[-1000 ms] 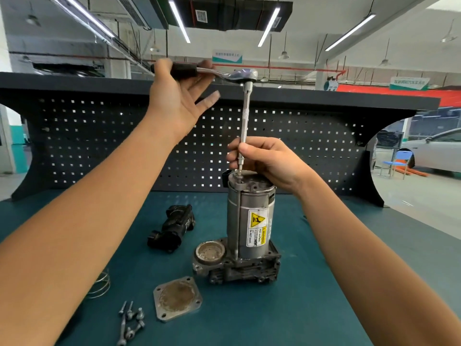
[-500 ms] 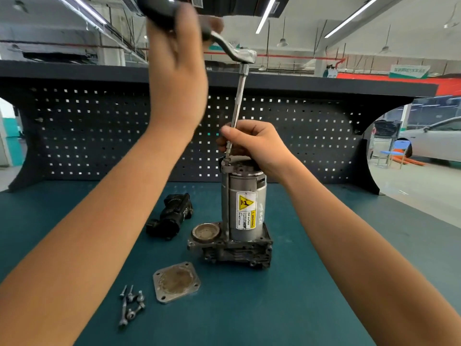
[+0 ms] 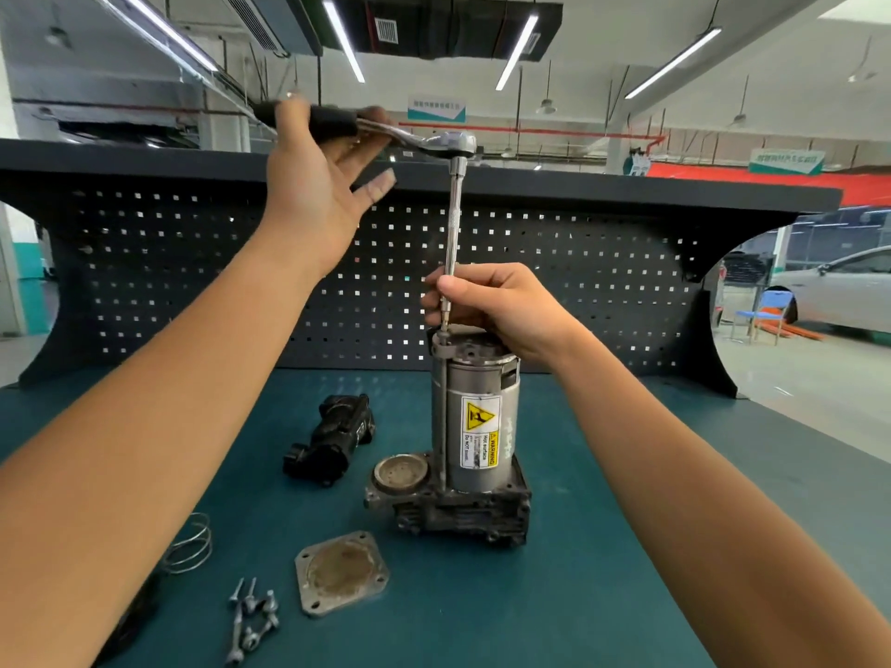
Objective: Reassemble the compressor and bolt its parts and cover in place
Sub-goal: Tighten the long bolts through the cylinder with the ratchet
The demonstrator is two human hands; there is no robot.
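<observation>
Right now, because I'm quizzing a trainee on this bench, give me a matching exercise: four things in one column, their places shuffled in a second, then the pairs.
Things:
1. silver ratchet wrench with black handle
2. square grey metal cover plate
3. loose silver bolts
4. black plastic block

Places:
A. nearest the camera, left of the plate
B. at the left hand, above the grey cylindrical compressor
C. flat on the green mat, front-left of the compressor
D. on the mat, left of the compressor, behind the plate

Pairs: 1-B, 2-C, 3-A, 4-D.
</observation>
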